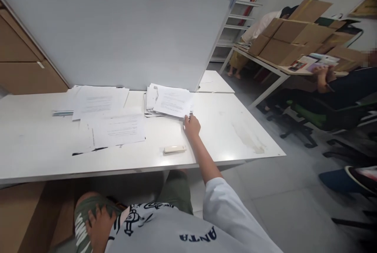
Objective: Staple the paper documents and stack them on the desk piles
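My right hand [192,125] reaches across the white table [235,135] and pinches the near corner of the top sheet of a stack of printed papers [169,100]. The stack lies at the foot of an upright whiteboard [118,29]. My left hand [100,225] rests below the table edge on my knee, fingers spread, holding nothing. More printed sheets [116,129] lie loose to the left of the stack, with another pile [94,100] behind them.
A small cream eraser-like block [174,149] lies near the table's front edge. At the right, another person sits on a green chair [312,115] by a table piled with cardboard boxes [294,37]. Shelves [238,13] stand behind.
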{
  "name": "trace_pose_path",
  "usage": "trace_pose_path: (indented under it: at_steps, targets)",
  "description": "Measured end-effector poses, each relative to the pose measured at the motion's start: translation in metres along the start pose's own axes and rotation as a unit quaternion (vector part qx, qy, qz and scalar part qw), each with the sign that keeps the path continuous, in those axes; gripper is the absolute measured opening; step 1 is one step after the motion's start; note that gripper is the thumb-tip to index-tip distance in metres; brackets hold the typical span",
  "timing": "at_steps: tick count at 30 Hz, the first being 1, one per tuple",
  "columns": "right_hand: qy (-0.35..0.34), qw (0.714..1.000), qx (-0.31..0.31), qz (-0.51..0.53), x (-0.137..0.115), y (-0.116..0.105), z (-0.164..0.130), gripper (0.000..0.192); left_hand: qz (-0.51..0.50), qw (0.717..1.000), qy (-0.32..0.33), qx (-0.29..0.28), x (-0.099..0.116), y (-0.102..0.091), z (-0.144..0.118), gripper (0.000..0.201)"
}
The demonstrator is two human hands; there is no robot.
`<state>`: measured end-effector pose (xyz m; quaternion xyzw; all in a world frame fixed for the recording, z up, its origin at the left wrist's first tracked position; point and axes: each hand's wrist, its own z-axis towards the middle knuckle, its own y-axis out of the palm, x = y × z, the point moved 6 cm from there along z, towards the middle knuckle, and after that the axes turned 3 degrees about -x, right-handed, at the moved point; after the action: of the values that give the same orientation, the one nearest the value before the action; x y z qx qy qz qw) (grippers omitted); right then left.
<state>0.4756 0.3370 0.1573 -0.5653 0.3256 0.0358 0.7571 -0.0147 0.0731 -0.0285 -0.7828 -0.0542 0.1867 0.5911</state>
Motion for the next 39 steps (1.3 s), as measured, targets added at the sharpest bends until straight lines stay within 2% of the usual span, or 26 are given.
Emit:
trace_pose_path:
  at_steps: [4, 10, 13, 16, 19, 22, 24, 31, 36, 39]
  targets:
    - [0.013, 0.999, -0.027, 0.041, 0.008, 0.005, 0.004, 0.033, 0.107, 0.994, 0.002, 0.026, 0.016, -0.006, 0.006, 0.056]
    - [-0.070, 0.992, -0.038, 0.096, 0.009, 0.008, 0.013, 0.043, 0.081, 0.996, 0.042, 0.013, 0.041, -0.020, 0.010, 0.053]
    - [-0.064, 0.990, -0.032, 0.120, 0.012, 0.007, 0.012, 0.047, 0.059, 0.997, 0.049, 0.021, 0.050, -0.029, 0.012, 0.053]
    - [-0.037, 0.988, -0.004, 0.149, 0.014, 0.002, 0.007, 0.041, 0.040, 0.996, 0.069, 0.045, 0.061, -0.038, 0.013, 0.055]
    - [-0.082, 0.987, 0.005, 0.138, 0.006, -0.002, -0.001, 0.033, 0.042, 0.993, 0.089, 0.058, 0.069, -0.043, 0.013, 0.056]
    - [-0.173, 0.976, -0.039, 0.125, -0.010, 0.004, -0.004, 0.030, 0.052, 0.993, 0.089, 0.055, 0.069, -0.044, 0.013, 0.055]
    - [-0.207, 0.969, -0.064, 0.120, -0.018, 0.010, 0.002, 0.027, 0.059, 0.993, 0.084, 0.050, 0.066, -0.044, 0.011, 0.054]
    - [-0.223, 0.962, -0.067, 0.145, -0.021, 0.013, 0.032, 0.023, 0.052, 0.995, 0.079, 0.042, 0.059, -0.047, 0.006, 0.050]
    - [-0.232, 0.953, -0.118, 0.152, -0.034, 0.018, 0.018, 0.027, 0.034, 0.993, 0.095, 0.053, 0.066, -0.048, 0.003, 0.048]
    - [-0.262, 0.925, -0.151, 0.228, -0.057, 0.029, 0.006, 0.034, 0.056, 0.992, 0.092, 0.062, 0.066, -0.046, 0.003, 0.046]
